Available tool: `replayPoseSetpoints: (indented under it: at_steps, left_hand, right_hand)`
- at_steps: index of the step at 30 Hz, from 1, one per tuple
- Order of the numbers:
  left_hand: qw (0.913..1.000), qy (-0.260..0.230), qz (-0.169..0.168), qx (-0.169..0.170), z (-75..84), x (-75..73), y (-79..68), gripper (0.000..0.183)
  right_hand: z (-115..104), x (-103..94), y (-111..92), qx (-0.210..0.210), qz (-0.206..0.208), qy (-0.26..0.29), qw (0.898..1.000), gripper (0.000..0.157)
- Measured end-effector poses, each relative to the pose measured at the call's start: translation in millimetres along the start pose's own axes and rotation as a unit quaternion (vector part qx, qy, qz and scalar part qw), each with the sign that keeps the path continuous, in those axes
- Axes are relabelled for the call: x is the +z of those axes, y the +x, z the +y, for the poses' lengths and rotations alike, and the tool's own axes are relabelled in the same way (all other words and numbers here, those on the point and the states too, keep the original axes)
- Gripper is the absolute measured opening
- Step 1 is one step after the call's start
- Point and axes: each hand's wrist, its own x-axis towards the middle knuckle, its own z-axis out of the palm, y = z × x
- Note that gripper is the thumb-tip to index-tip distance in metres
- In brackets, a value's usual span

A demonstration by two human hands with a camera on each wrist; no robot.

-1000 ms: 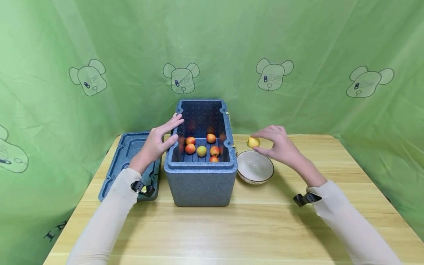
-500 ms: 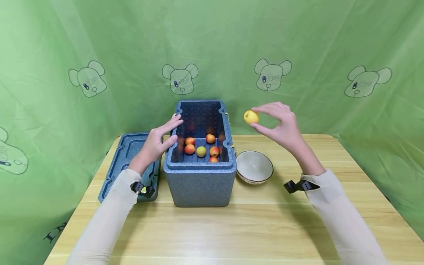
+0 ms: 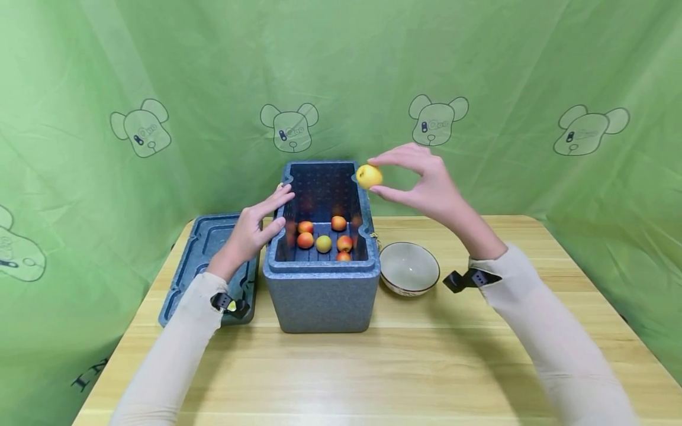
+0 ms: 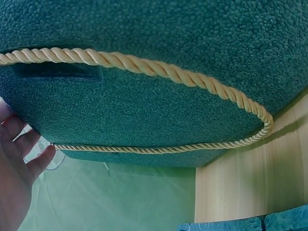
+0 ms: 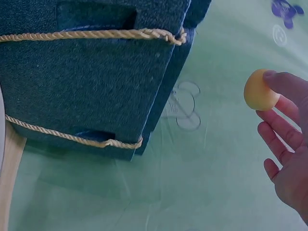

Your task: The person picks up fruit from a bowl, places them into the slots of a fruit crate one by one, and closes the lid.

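My right hand (image 3: 426,183) pinches a small yellow apple (image 3: 369,176) between thumb and fingers. It holds the apple up at the right rim of the grey-blue foam box (image 3: 323,303), overlapping that rim in the head view. In the right wrist view the yellow apple (image 5: 260,91) shows at the fingertips, with the other fingers loosely bent below. On the box's left rim rests my left hand (image 3: 250,232), its fingers extended over the edge. Inside the box several red-orange apples and one yellow-green apple (image 3: 323,244) lie on the ribbed floor.
Just right of the box stands a white bowl (image 3: 409,269) with a dark rim and nothing inside. To its left, the box lid (image 3: 210,239) lies on the wooden table (image 3: 341,378). A twisted rope (image 4: 159,70) loops along the box's side. Green cloth hangs behind.
My right hand has raised the yellow apple from above the bowl and carried it left to the box's right rim. The left hand has stayed on the left rim.
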Motion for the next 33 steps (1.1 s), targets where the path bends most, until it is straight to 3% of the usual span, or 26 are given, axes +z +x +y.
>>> replayPoseSetpoints:
  at_steps: [10, 19, 33]
  left_hand:
    - [1.0000, 0.000, 0.002, 0.000, 0.5, -0.6, -0.1, 0.053]
    - [1.0000, 0.000, 0.007, 0.004, -0.9, -0.1, 0.6, 0.053]
    - [0.9995, -0.004, 0.021, 0.025, -2.7, 2.1, 0.8, 0.052]
  right_hand:
    - [-14, 22.5, 12, -0.090, -0.092, -0.031, 0.991, 0.041]
    - [-17, 35.4, 10, -0.091, -0.162, -0.075, 0.980, 0.037]
    - [-15, 44.4, 11, -0.109, -0.182, -0.100, 0.972, 0.037]
